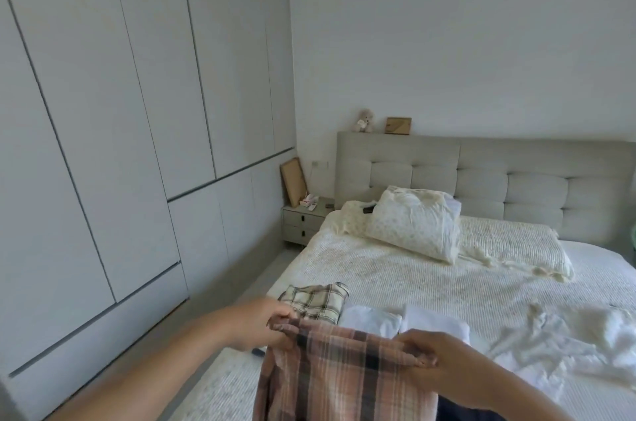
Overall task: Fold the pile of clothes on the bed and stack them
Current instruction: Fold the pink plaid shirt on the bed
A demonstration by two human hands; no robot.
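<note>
Left hand (272,326) and right hand (437,357) each pinch the pink plaid garment's (340,376) top edge.

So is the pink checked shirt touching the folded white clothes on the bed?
Cannot tell. In the head view both hands hold up the pink plaid shirt, and it hides the near edge of the folded white clothes, so neither contact nor gap shows.

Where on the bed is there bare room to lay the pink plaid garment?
Bare bedspread lies between the pillow and the folded clothes. Crowded: the near edge with the folded clothes, and the right side with crumpled white clothes.
</note>
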